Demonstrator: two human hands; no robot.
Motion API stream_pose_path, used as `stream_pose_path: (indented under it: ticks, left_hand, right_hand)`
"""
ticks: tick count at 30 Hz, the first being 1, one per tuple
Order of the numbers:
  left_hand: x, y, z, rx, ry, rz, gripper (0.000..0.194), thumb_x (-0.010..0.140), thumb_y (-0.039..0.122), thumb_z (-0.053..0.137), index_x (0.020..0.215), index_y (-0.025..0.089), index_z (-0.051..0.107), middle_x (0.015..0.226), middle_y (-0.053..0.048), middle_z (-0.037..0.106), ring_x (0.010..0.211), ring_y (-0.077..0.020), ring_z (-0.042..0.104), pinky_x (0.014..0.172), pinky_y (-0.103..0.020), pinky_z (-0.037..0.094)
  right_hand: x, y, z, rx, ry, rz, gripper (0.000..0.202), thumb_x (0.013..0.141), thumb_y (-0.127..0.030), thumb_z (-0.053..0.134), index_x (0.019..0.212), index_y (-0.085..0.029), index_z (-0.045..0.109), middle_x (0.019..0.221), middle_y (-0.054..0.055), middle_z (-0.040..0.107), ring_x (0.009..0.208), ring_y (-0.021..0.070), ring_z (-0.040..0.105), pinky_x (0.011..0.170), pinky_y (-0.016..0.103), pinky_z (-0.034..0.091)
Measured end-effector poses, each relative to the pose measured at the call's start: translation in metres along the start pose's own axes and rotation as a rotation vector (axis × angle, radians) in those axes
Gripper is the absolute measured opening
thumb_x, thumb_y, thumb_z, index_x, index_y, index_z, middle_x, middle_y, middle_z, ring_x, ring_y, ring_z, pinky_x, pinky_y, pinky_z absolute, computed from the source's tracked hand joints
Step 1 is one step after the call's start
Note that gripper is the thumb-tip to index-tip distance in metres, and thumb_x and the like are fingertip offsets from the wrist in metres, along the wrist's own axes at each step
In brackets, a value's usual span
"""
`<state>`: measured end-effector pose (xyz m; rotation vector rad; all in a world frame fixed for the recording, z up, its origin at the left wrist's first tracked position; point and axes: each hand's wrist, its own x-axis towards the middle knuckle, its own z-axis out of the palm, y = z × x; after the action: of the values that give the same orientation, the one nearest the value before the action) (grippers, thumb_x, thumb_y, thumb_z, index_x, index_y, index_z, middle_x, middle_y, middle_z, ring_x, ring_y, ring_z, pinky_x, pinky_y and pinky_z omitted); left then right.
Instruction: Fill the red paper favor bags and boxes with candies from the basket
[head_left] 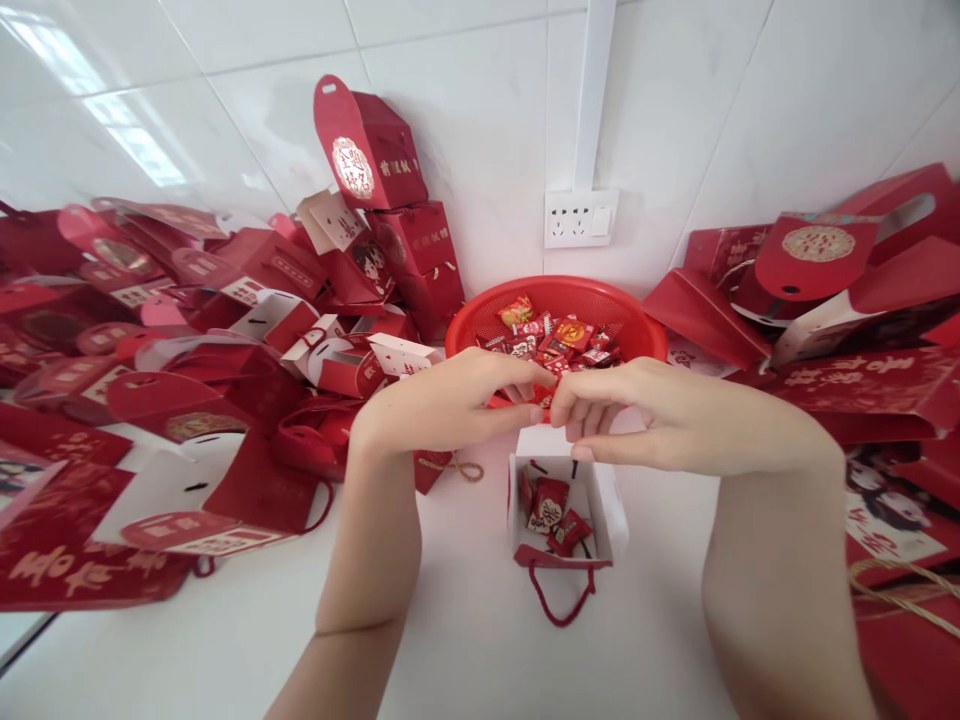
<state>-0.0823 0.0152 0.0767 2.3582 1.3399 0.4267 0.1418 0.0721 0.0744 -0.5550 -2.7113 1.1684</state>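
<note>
A small red-and-white gift box (606, 500) stands open on the white table, with several red-wrapped sweets (550, 503) inside and a dark red cord handle (561, 618) hanging toward me. Beyond it sits a red plastic basket (637, 310) holding many wrapped sweets (559, 338). My left hand (469, 395) hovers at the basket's near side, thumb and bent fingers apart. Close beside it, my right hand (645, 412) is above the box's far edge, fingers curled and the thumb apart from them. I see nothing held in either hand, though the fingertips partly hide the sweets behind.
Many red gift boxes (247, 265) crowd the left side, some with open lids, and a stack (420, 240) leans near the wall. More red boxes (817, 260) are piled on the right. A white power socket (581, 218) is on the tiled wall behind the basket.
</note>
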Motion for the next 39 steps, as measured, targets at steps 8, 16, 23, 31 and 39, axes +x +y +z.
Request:
stream_pose_path:
  ticks: [8, 16, 23, 31, 39]
  left_hand:
    - [0.001, 0.004, -0.001, 0.072, -0.094, -0.048, 0.025, 0.094, 0.023, 0.055, 0.113, 0.021, 0.072, 0.111, -0.001, 0.075, 0.095, -0.0164, 0.069, 0.082, -0.024, 0.046]
    - [0.014, 0.021, 0.024, 0.050, -0.469, 0.064, 0.030, 0.080, 0.000, 0.052, 0.083, 0.019, 0.074, 0.078, 0.002, 0.073, 0.062, -0.0099, 0.056, 0.062, -0.022, 0.041]
    - [0.027, 0.012, 0.051, 0.235, -0.544, -0.047, 0.021, 0.078, 0.006, 0.051, 0.071, 0.018, 0.067, 0.066, 0.000, 0.064, 0.053, -0.0126, 0.043, 0.051, -0.028, 0.031]
    - [0.033, 0.013, 0.055, 0.240, -0.578, -0.094, 0.014, 0.072, 0.007, 0.056, 0.072, 0.017, 0.066, 0.071, -0.002, 0.067, 0.055, -0.0141, 0.048, 0.048, -0.027, 0.030]
    - [0.032, 0.015, 0.054, 0.238, -0.583, -0.037, 0.017, 0.070, 0.005, 0.056, 0.075, 0.017, 0.068, 0.071, -0.001, 0.067, 0.057, -0.0143, 0.050, 0.046, -0.027, 0.029]
  right_hand:
    - [-0.010, -0.001, -0.004, -0.008, 0.072, 0.100, 0.034, 0.090, -0.041, 0.060, 0.117, -0.022, 0.068, 0.094, 0.004, 0.075, 0.085, 0.0213, 0.071, 0.071, 0.032, 0.054]
    - [-0.019, 0.002, -0.005, -0.102, 0.147, 0.125, 0.034, 0.091, -0.041, 0.059, 0.118, -0.023, 0.069, 0.098, 0.004, 0.076, 0.086, 0.0236, 0.073, 0.071, 0.033, 0.055]
    - [-0.025, 0.001, -0.005, -0.095, 0.177, 0.127, 0.038, 0.091, -0.045, 0.061, 0.120, -0.023, 0.069, 0.106, 0.006, 0.076, 0.093, 0.0263, 0.073, 0.075, 0.035, 0.056]
    - [-0.032, 0.009, -0.006, -0.173, 0.233, 0.120, 0.041, 0.091, -0.049, 0.060, 0.122, -0.024, 0.068, 0.114, 0.006, 0.075, 0.098, 0.0276, 0.073, 0.079, 0.037, 0.058]
    - [-0.033, 0.016, -0.004, -0.209, 0.267, 0.101, 0.037, 0.092, -0.050, 0.061, 0.118, -0.025, 0.069, 0.113, 0.005, 0.075, 0.092, 0.0263, 0.073, 0.077, 0.037, 0.058]
